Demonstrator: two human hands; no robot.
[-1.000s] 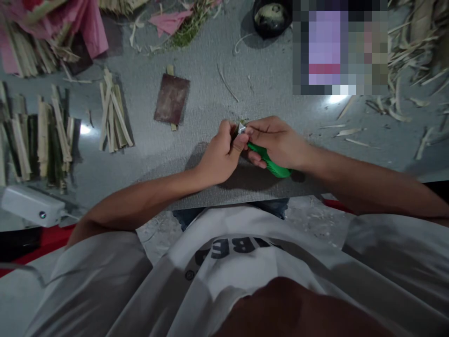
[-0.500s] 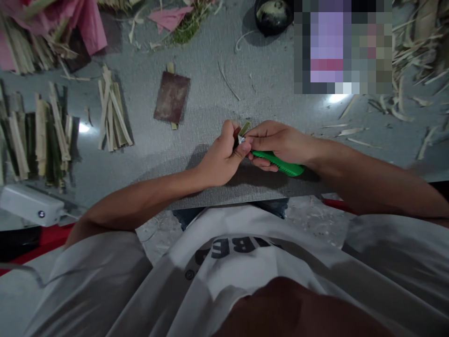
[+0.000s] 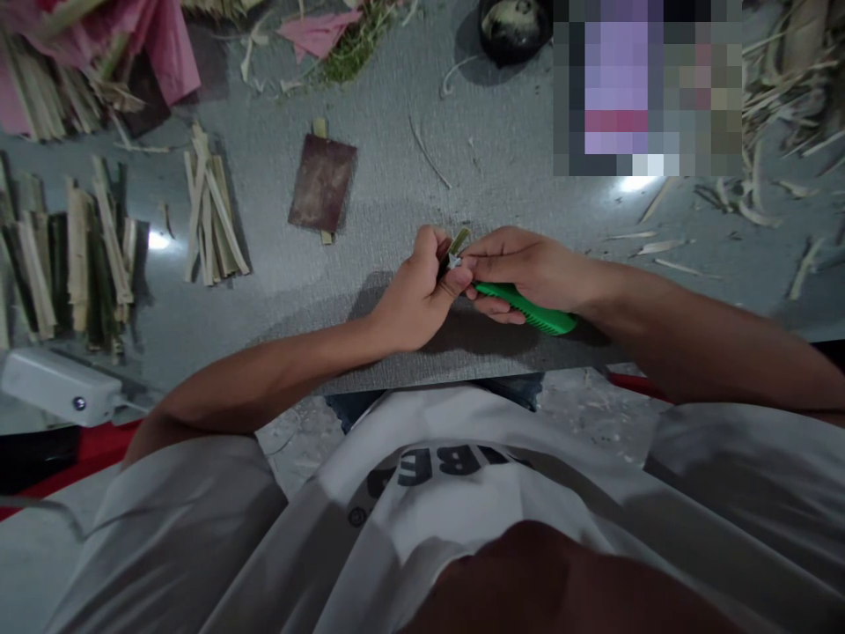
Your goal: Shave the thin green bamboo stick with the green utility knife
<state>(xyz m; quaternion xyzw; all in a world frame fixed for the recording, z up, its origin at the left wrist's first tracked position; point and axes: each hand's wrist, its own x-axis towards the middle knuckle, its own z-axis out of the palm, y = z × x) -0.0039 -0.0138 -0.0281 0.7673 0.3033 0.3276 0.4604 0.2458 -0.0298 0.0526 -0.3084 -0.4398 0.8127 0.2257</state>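
Close to the table's near edge, my left hand (image 3: pixel 422 295) is closed around a short greenish bamboo strip (image 3: pixel 460 239), whose upper end sticks out between my two hands. A green-handled utility knife (image 3: pixel 532 308) is gripped in my right hand (image 3: pixel 521 269), its handle slanting down to the right under the palm. The silvery tip of the knife (image 3: pixel 454 261) meets the strip beside my left thumb. Both hands touch or nearly touch there. The strip's lower part and most of the blade are hidden by fingers.
A brown sandpaper sheet (image 3: pixel 323 183) lies over another strip. Bundled bamboo strips (image 3: pixel 215 211) and more strips (image 3: pixel 79 264) are at left, near a white power box (image 3: pixel 59 387). Pink cloth (image 3: pixel 158 44), a dark round bowl (image 3: pixel 515 31) and shavings (image 3: pixel 753 194) lie farther out.
The knife's handle end has shifted very slightly to the right and down. Both hands keep nearly the same place and hold.
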